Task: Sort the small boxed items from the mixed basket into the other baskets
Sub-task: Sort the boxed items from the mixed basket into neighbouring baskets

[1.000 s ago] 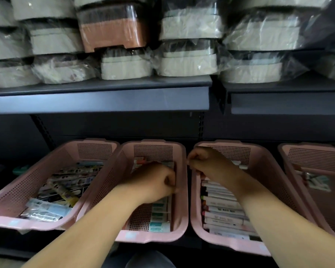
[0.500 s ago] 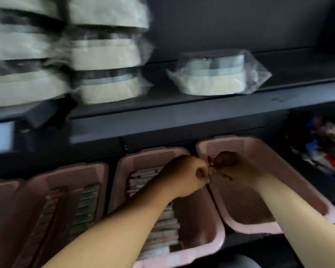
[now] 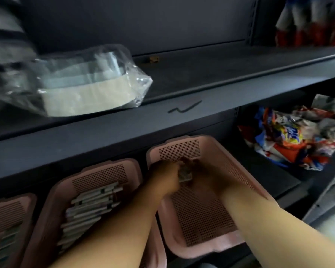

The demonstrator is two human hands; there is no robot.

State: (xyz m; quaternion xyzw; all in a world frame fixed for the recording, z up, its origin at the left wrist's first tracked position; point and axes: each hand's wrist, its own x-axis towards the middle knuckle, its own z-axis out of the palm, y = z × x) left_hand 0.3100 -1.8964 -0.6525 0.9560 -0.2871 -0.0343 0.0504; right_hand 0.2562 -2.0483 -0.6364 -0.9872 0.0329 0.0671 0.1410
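My left hand (image 3: 163, 176) and my right hand (image 3: 203, 176) meet inside the far end of a pink perforated basket (image 3: 246, 182) on the lower shelf. Between their fingers they hold a small pale boxed item (image 3: 185, 174), partly hidden by the fingers. The rest of this basket's floor shows only bare mesh. To its left stands another pink basket (image 3: 97, 172) filled with a row of several slim boxed items (image 3: 89, 206). A third pink basket (image 3: 10, 206) with more boxes is cut off at the left edge.
A dark shelf board (image 3: 182, 113) hangs just above the baskets. On it lies a cream container in a clear bag (image 3: 85, 82). Colourful snack packets (image 3: 290, 136) are piled on the lower shelf to the right. A metal upright (image 3: 329, 190) stands at the far right.
The view has swung right and moved closer. Both hands travelled from the filled baskets into the nearly bare right-hand basket, and now sit lower at its far end, gripping a small box.
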